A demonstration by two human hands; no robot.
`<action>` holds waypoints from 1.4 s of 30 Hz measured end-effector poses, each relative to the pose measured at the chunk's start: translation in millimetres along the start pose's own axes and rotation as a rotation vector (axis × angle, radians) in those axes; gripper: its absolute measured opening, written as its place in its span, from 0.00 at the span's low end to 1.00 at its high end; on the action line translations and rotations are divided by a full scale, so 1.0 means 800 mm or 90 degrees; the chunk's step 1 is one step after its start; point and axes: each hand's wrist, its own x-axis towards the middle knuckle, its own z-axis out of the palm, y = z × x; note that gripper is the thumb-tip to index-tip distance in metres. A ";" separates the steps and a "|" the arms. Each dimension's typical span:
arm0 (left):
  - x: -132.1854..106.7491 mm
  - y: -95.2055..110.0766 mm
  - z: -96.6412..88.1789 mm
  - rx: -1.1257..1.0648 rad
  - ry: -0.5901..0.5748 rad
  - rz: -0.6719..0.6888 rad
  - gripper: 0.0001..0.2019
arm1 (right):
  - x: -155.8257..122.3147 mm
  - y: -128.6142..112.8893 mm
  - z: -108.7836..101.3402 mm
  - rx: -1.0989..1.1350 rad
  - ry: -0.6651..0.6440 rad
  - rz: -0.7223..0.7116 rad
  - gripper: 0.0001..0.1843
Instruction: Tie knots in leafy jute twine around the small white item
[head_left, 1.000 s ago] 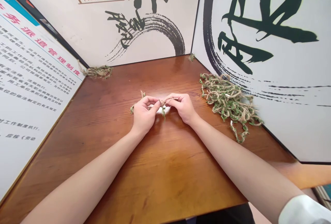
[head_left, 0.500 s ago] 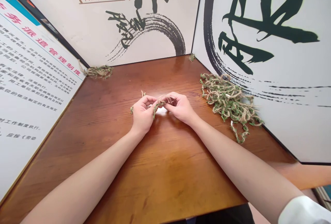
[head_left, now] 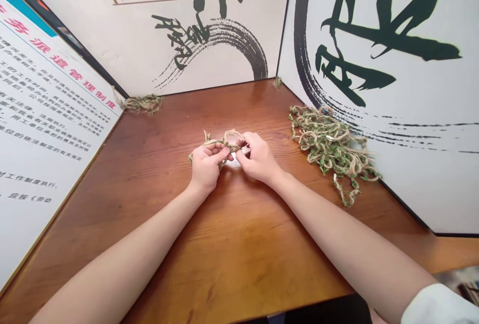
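Note:
Over the middle of the wooden table, my left hand (head_left: 206,164) pinches a length of leafy twine (head_left: 232,134), tan cord with small green leaves. Part of it loops up between the two hands, and more shows behind the left fingers. My right hand (head_left: 258,157) is closed at the twine's right side, thumb and forefinger on the loop. Its fingertips are partly hidden, so the exact grip is hard to make out. To the right lies a big tangled pile of the same leafy twine (head_left: 333,144).
A smaller bundle of twine (head_left: 142,103) lies at the table's back left corner, and a green scrap (head_left: 277,82) at the back right corner. White panels with dark lettering (head_left: 224,60) border the wooden table (head_left: 239,254) on the left, back and right.
The twine loop between my hands has opened wider and stands higher. My right fingers have shifted slightly at its right side. The left hand has turned a little.

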 end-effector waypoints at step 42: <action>0.002 -0.002 0.002 0.015 0.031 -0.016 0.10 | 0.007 -0.002 -0.009 0.328 0.023 0.247 0.24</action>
